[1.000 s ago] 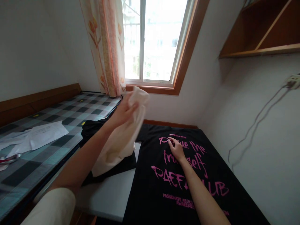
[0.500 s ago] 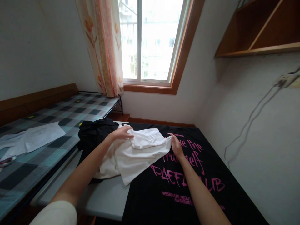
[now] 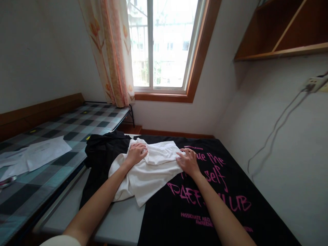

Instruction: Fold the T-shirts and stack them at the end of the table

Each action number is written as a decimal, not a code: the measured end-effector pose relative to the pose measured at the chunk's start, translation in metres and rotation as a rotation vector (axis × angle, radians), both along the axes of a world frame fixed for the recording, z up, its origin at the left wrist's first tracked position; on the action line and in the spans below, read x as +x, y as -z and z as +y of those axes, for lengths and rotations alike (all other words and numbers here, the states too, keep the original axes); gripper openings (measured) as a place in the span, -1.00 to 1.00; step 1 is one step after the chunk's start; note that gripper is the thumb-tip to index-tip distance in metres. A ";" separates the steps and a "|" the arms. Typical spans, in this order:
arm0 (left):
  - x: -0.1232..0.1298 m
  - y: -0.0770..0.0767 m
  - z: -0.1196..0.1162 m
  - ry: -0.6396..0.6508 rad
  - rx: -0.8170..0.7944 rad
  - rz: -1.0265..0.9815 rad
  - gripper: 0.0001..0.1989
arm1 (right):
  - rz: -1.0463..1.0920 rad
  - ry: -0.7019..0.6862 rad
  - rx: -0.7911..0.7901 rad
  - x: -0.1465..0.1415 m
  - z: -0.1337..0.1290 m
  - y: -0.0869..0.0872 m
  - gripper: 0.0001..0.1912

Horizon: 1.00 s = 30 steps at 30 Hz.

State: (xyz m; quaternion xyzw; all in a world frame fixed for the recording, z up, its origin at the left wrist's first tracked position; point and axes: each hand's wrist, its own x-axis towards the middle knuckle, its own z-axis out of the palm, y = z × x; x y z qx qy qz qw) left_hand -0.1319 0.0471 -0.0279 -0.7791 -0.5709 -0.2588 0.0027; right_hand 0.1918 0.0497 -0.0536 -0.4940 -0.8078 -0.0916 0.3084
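Observation:
A white garment (image 3: 153, 177), partly folded over itself, lies on a black cloth with pink lettering (image 3: 166, 218). My left hand (image 3: 137, 153) rests on the garment's upper left part, palm down with its fingers spread. At the garment's right edge, my right hand (image 3: 189, 162) lies with fingers apart, its fingertips touching the white fabric. Neither hand is closed round the fabric. Bunched black fabric (image 3: 102, 147) sits to the left of the white garment.
Part of the grey table top (image 3: 120, 222) shows at the front left. Further left, a bed with a checked cover (image 3: 97, 119) holds white papers (image 3: 48, 152). A curtain (image 3: 115, 51) hangs by the window. A cable (image 3: 275, 126) runs down the right wall.
My hands have gone from gripping the white garment's edges to lying on it with spread fingers. The left hand moved slightly right and down. The garment's right edge has been lowered.

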 end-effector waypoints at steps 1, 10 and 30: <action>0.000 0.000 0.000 -0.003 0.001 -0.001 -0.75 | -0.008 -0.012 -0.015 0.000 0.000 -0.001 -0.77; -0.002 0.002 0.001 -0.075 0.104 -0.104 -0.70 | 0.050 -0.083 -0.104 0.003 0.004 0.004 -0.79; 0.000 0.004 -0.003 -0.287 0.107 -0.100 -0.64 | 0.074 -0.164 -0.105 -0.022 -0.002 0.006 -0.82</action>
